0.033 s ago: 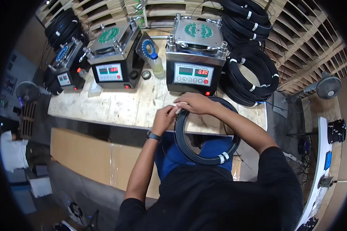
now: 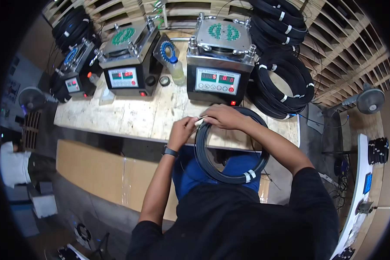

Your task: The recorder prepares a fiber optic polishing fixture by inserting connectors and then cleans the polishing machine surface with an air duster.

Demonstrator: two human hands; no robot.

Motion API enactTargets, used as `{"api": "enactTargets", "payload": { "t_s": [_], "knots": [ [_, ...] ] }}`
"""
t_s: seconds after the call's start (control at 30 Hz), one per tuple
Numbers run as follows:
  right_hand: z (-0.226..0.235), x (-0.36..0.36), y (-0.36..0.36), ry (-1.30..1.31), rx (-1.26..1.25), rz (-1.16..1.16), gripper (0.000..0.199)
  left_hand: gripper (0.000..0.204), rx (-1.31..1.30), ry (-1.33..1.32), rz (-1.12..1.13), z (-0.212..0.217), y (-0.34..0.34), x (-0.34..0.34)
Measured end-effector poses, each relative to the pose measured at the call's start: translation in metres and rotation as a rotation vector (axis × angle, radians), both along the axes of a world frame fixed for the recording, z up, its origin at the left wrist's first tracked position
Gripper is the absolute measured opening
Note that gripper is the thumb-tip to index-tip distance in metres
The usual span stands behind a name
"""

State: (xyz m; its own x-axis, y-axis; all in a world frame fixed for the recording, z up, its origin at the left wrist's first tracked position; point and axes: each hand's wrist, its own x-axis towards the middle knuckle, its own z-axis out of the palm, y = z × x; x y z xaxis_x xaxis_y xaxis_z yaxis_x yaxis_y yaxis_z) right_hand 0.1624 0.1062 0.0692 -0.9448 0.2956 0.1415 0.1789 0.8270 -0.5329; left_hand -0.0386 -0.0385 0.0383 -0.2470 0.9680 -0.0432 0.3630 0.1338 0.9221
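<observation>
A coil of black cable [image 2: 212,169] stands tilted against the near edge of the wooden table [image 2: 130,117], its lower half hanging over my lap. A white band [image 2: 249,175] wraps its lower right part. My left hand [image 2: 184,130] pinches a small white strip [image 2: 201,119] at the top of the coil. My right hand [image 2: 223,117] grips the coil's top right beside that strip, and the fingertips of both hands meet there.
Three metal machines with digital displays [image 2: 219,60] [image 2: 128,65] [image 2: 73,73] line the table's far side, with a small bottle [image 2: 176,69] between two. Stacked black coils [image 2: 281,82] sit at right. A cardboard box [image 2: 112,173] lies under the table; a fan [image 2: 370,100] stands right.
</observation>
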Motion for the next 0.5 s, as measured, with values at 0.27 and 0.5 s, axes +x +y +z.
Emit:
{"api": "enactTargets", "payload": {
  "t_s": [0.27, 0.5],
  "knots": [
    [-0.035, 0.036, 0.005, 0.248, 0.112, -0.117, 0.027, 0.047, -0.316, 0.319, 0.368, 0.038, -0.107, 0.01],
    [-0.013, 0.039, 0.005, 0.306, -0.184, -0.171, 0.025, 0.048, 0.193, 0.682, 0.218, 0.028, -0.056, 0.061]
  ]
}}
